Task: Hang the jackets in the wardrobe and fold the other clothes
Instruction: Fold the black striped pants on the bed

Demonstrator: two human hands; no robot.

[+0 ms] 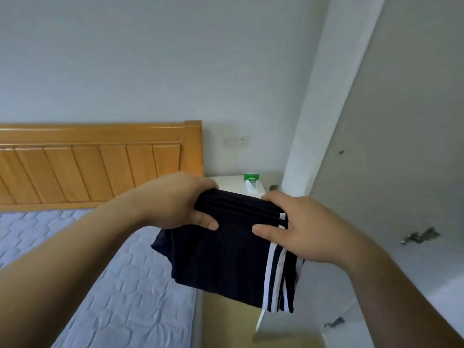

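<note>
Home bedroom, wooden headboard (pixel 100 162), quilted mattress (pixel 120 285), white wardrobe door (pixel 401 121)

The fingers of the left hand (pixel 173 199) and right hand (pixel 308 227) are hidden behind the folded dark garment (pixel 226 259); only thumbs show. The headboard (pixel 88 167) and mattress (pixel 125 285) run off the left edge. A small green-and-white item (pixel 251 180) on the nightstand (pixel 233 184) is too blurred to identify.

Wooden headboard (pixel 88 167), quilted mattress (pixel 125 285), pale wall (pixel 150 59), perhaps a nightstand (pixel 231 183).
</note>
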